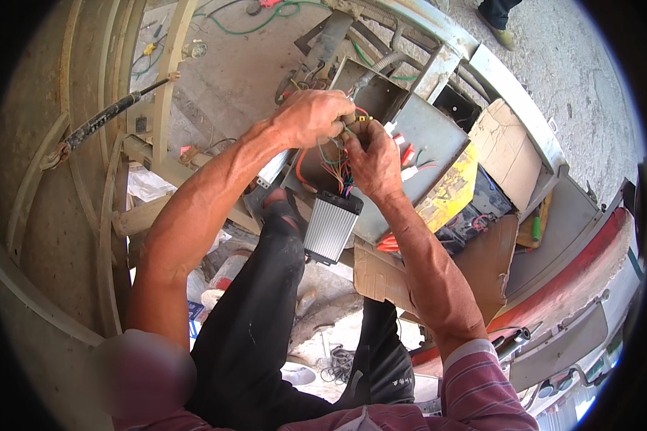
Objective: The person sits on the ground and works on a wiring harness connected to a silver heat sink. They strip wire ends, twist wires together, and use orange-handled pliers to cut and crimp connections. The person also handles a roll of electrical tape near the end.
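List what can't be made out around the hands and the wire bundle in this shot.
Head view:
- Wire ends and connectors: covered by the left hand and right hand.
- Where the coloured wires enter the ribbed metal box: too small to tell.
- Battery: partly hidden by cardboard.
- Lower-left corner: blurred.

Around you, a torn cardboard box [507, 147] at upper right, a yellow-topped battery [456, 194] beside it, a green hose [255, 25] on the concrete floor [223, 86], a black-handled rod [104, 118] at your left, a red curved panel [575, 269] at lower right
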Demonstrator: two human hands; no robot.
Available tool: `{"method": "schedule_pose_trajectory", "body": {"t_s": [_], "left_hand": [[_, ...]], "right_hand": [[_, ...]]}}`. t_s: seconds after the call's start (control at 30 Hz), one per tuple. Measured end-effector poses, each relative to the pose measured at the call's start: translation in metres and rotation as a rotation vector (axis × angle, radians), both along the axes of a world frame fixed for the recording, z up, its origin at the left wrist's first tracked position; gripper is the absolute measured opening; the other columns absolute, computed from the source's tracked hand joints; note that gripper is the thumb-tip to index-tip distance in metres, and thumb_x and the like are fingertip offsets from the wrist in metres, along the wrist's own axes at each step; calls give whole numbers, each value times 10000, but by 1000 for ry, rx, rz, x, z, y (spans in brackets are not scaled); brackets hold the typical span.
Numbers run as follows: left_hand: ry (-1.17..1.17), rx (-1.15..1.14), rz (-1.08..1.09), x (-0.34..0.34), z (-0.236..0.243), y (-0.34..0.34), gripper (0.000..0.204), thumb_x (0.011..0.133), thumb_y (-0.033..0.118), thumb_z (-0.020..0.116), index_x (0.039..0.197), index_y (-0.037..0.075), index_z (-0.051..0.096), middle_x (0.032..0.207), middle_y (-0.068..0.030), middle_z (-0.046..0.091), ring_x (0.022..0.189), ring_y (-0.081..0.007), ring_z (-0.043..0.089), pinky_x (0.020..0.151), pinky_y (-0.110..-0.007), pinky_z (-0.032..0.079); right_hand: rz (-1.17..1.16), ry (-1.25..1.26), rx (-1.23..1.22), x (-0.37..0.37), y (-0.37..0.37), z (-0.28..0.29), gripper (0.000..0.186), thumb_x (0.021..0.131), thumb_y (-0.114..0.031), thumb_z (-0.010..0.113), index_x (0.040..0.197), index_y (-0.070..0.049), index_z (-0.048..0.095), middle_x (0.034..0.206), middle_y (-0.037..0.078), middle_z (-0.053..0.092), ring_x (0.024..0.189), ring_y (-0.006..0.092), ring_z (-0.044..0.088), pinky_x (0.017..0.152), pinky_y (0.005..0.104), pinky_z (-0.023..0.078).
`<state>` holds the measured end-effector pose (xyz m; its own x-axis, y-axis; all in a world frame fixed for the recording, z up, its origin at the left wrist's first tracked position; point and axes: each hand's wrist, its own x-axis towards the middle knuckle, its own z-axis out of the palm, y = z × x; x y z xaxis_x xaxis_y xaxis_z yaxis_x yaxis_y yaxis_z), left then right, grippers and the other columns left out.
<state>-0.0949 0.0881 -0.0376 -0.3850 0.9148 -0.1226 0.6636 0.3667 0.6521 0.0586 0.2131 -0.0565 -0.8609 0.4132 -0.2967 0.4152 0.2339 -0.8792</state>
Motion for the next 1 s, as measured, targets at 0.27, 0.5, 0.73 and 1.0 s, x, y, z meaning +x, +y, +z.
{"method": "schedule_pose_trajectory", "body": {"t_s": [0.27,0.5,0.73,1.0], "left_hand": [[-51,-20,31,-3,10,2,163,878,99,670,1011,23,726,949,-133,717,876,-304,712,797,-436,564],[-930,-206,758,14,13,-9,222,968,250,763,1033,40,736,861,-33,705,712,-125,631,569,-291,477],[-1412,33,1008,36,-3,-9,189,955,263,791,989,93,716,813,24,631,606,-74,481,528,-240,363],[-1649,189,1149,49,-4,-2,125,986,228,755,980,124,686,737,57,576,524,-51,399,491,-236,324]], "right_hand": [[-48,52,19,3,-4,-5,200,983,-145,724,1062,36,689,903,138,765,772,195,728,741,360,581],[-77,29,27,3,-6,-6,208,979,-148,732,1055,41,691,876,132,757,739,172,699,712,355,571],[-56,42,28,4,-7,-6,221,976,-152,738,1066,45,696,878,138,768,758,188,730,720,355,581],[-43,-19,-13,6,-3,1,231,949,-196,728,1085,-8,724,943,207,776,877,369,767,809,450,589]]}}
